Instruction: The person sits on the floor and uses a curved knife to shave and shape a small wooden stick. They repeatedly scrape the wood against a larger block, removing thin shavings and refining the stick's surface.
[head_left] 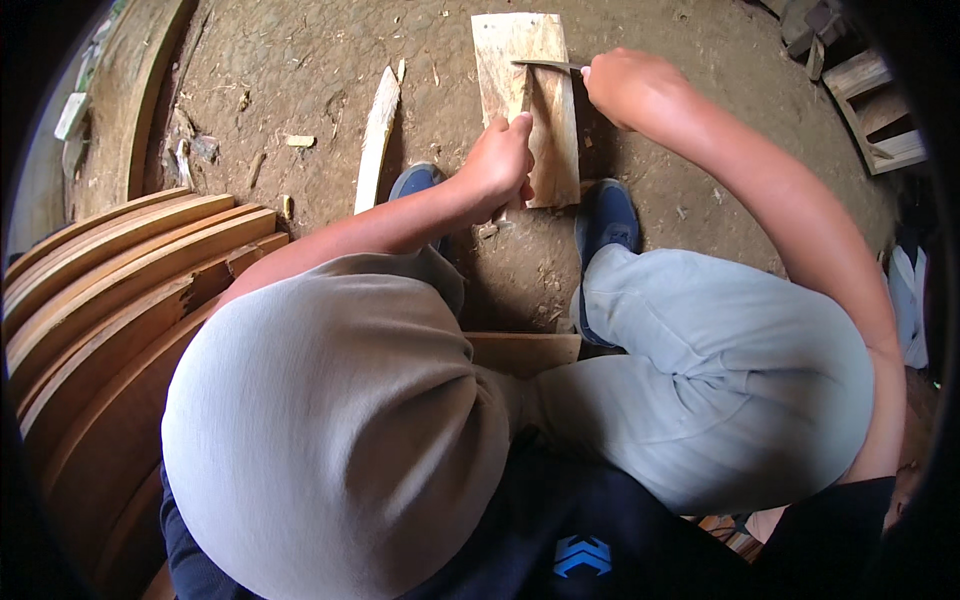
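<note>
A pale, flat wooden board [557, 150] lies on the dirt floor in front of my feet. My left hand [503, 160] is closed in a fist over the board, gripping a narrow wooden stick [523, 98] whose far end points away from me. From the right, my right hand [632, 90] is closed around a knife [548, 64]. Its handle is mostly hidden in my fingers. The blade points left and lies across the far end of the stick; whether it touches the wood I cannot tell.
A pointed wood piece [377, 140] lies left of the board, with chips scattered around. Several stacked planks [130, 260] curve along my left side. A wooden frame [870, 110] stands at the far right. My blue shoes [606, 215] flank the board's near end.
</note>
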